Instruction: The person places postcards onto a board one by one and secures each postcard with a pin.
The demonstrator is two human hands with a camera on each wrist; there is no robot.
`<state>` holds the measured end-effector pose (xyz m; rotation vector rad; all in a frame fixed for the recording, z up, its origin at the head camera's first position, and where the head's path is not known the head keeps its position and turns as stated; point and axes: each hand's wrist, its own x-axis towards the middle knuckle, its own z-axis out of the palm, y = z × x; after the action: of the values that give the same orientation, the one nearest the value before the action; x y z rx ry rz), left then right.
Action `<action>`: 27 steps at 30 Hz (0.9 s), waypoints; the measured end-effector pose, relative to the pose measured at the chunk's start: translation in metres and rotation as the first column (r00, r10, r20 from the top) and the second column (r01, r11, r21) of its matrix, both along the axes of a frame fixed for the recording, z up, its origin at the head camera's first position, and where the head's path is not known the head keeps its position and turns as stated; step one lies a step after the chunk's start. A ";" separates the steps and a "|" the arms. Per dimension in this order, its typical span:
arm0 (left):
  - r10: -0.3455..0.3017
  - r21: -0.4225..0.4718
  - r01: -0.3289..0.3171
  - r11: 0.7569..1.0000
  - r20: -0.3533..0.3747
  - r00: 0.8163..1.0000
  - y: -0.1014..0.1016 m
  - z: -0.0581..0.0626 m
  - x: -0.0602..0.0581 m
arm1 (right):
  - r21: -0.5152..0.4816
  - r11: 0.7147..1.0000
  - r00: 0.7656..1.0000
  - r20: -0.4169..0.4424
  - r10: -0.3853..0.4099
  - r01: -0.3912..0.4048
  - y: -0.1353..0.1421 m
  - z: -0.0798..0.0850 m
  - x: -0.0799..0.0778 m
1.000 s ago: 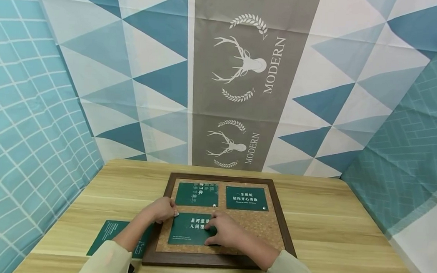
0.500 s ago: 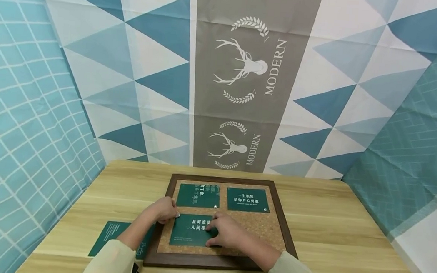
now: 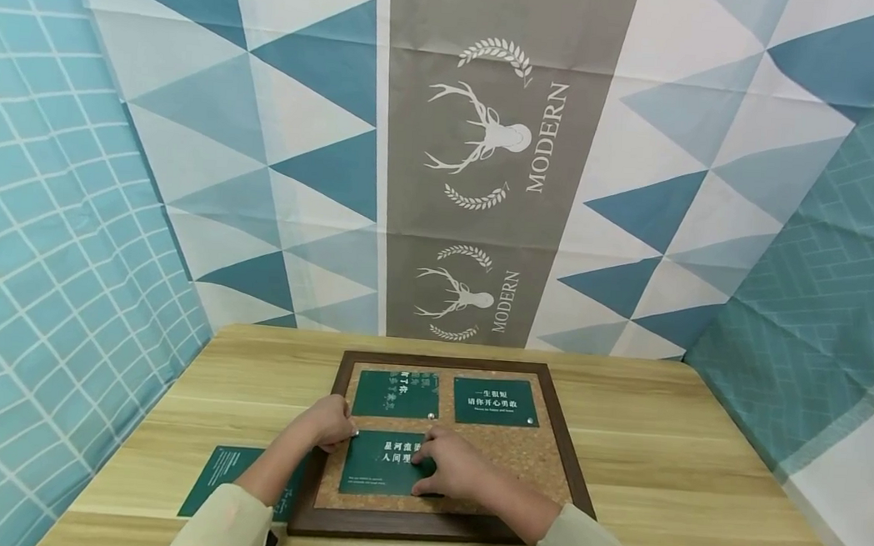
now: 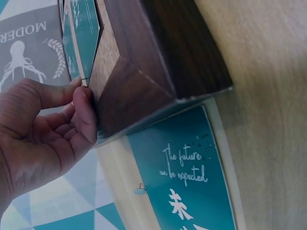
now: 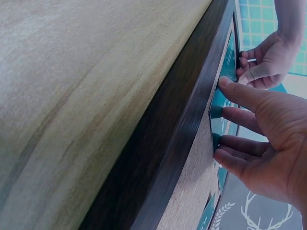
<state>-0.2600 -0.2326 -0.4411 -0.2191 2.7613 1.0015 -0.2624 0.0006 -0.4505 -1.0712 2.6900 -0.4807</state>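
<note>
A green card (image 3: 374, 471) with white lettering lies on the lower left of a cork board (image 3: 519, 460) in a dark wooden frame. At the card's upper-left corner, my left hand (image 3: 328, 423) pinches a small thumbtack between thumb and index finger. In the left wrist view, a thin pin (image 4: 85, 78) shows at those fingertips. My right hand (image 3: 458, 468) rests its spread fingertips on the right part of the card, covering some of its lettering. The right wrist view shows thumb and fingers (image 5: 240, 116) touching the card's surface.
Two more green cards, one on the upper left (image 3: 395, 394) and one on the upper right (image 3: 495, 403), each have a tack at the lower-right corner. Another card (image 4: 184, 163) lies on the wooden table left of the frame, with a loose thumbtack (image 4: 140, 190) beside it.
Both hands keep their places on the card. The view shifts slightly; the left fingers shift only a little at the corner.
</note>
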 end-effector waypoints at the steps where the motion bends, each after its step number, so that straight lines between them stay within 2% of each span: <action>1: -0.003 0.012 0.003 1.000 -0.007 1.000 -0.001 -0.001 0.001 | -0.002 1.000 1.000 0.001 0.000 0.000 0.000 0.000 0.000; 7: -0.012 0.078 0.013 0.997 -0.020 1.000 -0.004 -0.003 0.003 | -0.006 1.000 1.000 0.018 0.006 -0.006 -0.001 -0.001 0.000; 12: -0.008 0.096 0.010 0.995 -0.025 1.000 -0.003 -0.001 0.004 | -0.017 1.000 1.000 0.017 0.010 -0.010 -0.001 0.001 0.000; 21: 0.000 0.016 0.001 1.000 -0.046 0.999 0.001 -0.006 -0.001 | -0.007 1.000 1.000 0.018 0.000 0.000 0.000 0.004 0.001; 27: 0.009 0.009 -0.008 1.000 -0.018 1.000 0.002 -0.002 -0.001 | -0.012 1.000 1.000 0.003 0.005 -0.005 0.000 0.003 0.001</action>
<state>-0.2614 -0.2306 -0.4431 -0.2217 2.7742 1.0221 -0.2616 0.0006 -0.4479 -1.0793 2.6843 -0.4984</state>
